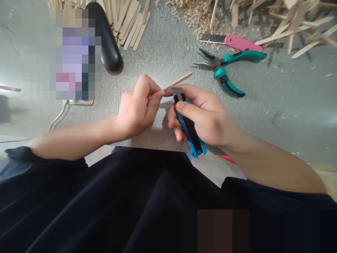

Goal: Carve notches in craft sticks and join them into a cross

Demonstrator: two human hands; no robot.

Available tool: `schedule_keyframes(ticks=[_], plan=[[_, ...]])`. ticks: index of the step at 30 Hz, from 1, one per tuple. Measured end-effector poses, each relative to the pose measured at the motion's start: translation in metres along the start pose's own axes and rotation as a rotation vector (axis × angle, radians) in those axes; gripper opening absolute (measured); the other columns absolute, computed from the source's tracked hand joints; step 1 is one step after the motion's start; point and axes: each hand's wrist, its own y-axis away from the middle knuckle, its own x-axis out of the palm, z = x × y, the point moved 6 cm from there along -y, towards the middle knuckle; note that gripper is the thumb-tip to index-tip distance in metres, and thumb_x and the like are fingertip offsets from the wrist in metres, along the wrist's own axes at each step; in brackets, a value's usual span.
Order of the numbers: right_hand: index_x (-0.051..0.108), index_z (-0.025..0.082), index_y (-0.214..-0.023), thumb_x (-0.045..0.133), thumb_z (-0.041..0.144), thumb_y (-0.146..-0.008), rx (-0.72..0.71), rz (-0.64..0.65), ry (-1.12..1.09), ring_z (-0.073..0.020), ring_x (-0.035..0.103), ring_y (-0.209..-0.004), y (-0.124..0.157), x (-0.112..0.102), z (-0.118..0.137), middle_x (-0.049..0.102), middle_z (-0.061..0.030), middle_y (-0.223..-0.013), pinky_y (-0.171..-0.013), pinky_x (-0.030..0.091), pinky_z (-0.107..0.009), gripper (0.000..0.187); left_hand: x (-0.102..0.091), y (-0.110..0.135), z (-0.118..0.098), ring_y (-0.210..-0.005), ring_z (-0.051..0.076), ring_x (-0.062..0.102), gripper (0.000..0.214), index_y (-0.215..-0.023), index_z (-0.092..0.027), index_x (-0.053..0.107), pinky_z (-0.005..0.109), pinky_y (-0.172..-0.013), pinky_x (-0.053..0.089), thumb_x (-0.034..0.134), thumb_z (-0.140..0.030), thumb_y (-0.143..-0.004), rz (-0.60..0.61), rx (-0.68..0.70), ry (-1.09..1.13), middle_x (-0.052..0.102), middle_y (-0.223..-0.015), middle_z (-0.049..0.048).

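Observation:
My left hand [142, 105] is closed, pinching one end of a wooden craft stick [180, 81] between thumb and fingers. The stick slants up to the right, its far end over the table. Wrapped in my right hand [205, 112] is a blue and black utility knife [190, 126], its metal head pointing up toward the stick. My right thumb presses on the knife's body near the head. The head is close beside the stick, but I cannot tell whether the blade touches it. Both hands are just above the table's near edge.
Green-handled long-nose pliers [217, 64] lie open beyond my right hand, beside a pink-handled cutter [240, 42]. Wood shavings [196, 15] and a heap of cut sticks [297, 26] lie behind. Whole sticks [131, 26] and a black oblong case [112, 52] are at the upper left, beside a white cable [59, 116].

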Motion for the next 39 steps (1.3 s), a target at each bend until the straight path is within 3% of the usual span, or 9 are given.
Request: schedule_keyframes(ticks=[9,14,20,24,29,34,39], plan=[[0.066,0.022,-0.126,0.059,0.019,-0.110,0.056,-0.016,-0.074,-0.0146,0.067,-0.046,0.002,0.004,0.002,0.072,0.0051,-0.073,-0.040,0.050,-0.024,0.017,0.004,0.002,0.004,-0.058,0.014,0.068,0.026,-0.114,-0.028,0.057,0.034,-0.056,0.041,0.044,-0.046,-0.128,0.053,0.150,-0.120,0.075,-0.084,-0.0018],[0.065,0.022,-0.123,0.058,0.018,-0.111,0.051,-0.030,-0.068,-0.0138,0.066,-0.045,0.001,0.003,0.001,0.073,0.0052,-0.074,-0.038,0.049,-0.023,0.015,0.007,0.007,0.011,-0.063,0.017,0.069,0.030,-0.114,-0.029,0.060,0.037,-0.063,0.047,0.046,-0.053,-0.127,0.120,0.011,-0.048,0.073,-0.086,-0.0004],[0.065,0.025,-0.117,0.066,0.021,-0.111,0.025,-0.052,-0.025,-0.0133,0.068,-0.046,-0.002,-0.001,-0.002,0.074,0.0061,-0.076,-0.040,0.052,-0.023,0.007,0.012,0.005,0.016,-0.060,0.015,0.065,0.045,-0.110,-0.029,0.060,0.039,-0.061,0.041,0.050,-0.070,-0.123,0.113,-0.211,0.113,0.076,-0.085,-0.0008],[0.065,0.024,-0.119,0.061,0.020,-0.113,-0.047,-0.048,0.055,-0.0136,0.068,-0.047,-0.007,-0.008,-0.003,0.074,0.0057,-0.076,-0.041,0.054,-0.024,0.009,0.018,0.001,0.028,-0.071,0.016,0.068,0.054,-0.107,-0.029,0.058,0.040,-0.066,0.049,0.051,-0.080,-0.121,0.144,-0.323,0.291,0.071,-0.077,-0.0023],[0.069,0.025,-0.122,0.067,0.024,-0.113,-0.086,-0.026,0.173,-0.0140,0.069,-0.048,-0.010,-0.017,-0.001,0.074,0.0054,-0.078,-0.042,0.054,-0.025,0.009,0.024,0.002,0.039,-0.058,0.014,0.050,0.045,-0.105,-0.031,0.057,0.041,-0.058,0.042,0.063,-0.073,-0.120,0.221,-0.397,0.524,0.058,-0.058,-0.0067],[0.071,0.025,-0.124,0.068,0.022,-0.114,-0.010,0.005,0.202,-0.0143,0.070,-0.047,-0.011,-0.021,-0.001,0.077,0.0042,-0.077,-0.039,0.050,-0.025,0.011,0.020,0.001,0.039,-0.055,0.011,0.045,0.046,-0.102,-0.030,0.056,0.037,-0.054,0.036,0.062,-0.071,-0.121,0.190,-0.338,0.428,0.052,-0.056,-0.0075],[0.075,0.022,-0.111,0.066,0.016,-0.115,-0.016,-0.033,0.254,-0.0139,0.072,-0.047,-0.013,-0.027,0.002,0.079,0.0014,-0.075,-0.037,0.053,-0.023,0.011,0.014,-0.007,0.036,-0.053,0.009,0.042,0.053,-0.095,-0.028,0.055,0.033,-0.052,0.029,0.060,-0.075,-0.119,0.152,-0.315,0.328,0.050,-0.063,-0.0054]])
